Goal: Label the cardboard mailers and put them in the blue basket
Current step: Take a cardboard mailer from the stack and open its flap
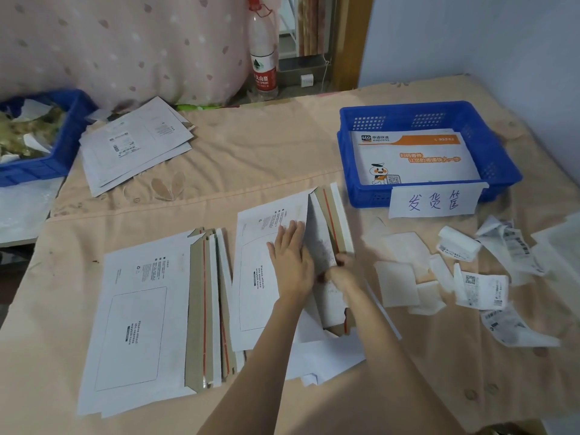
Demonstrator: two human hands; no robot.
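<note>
Left hand (290,259) lay flat on mailer (270,271), fingers spread; right hand (340,273) pinched flap (323,246) mid-frame. Risk: crooked fold (grip blurred), flap springing open.

Both bare forearms reach fwd, crossing: left hand (292,255) lies flat, fingers straight & together, palm down; right hand (340,271), just beside it, fingers curled in a pinch.
</note>
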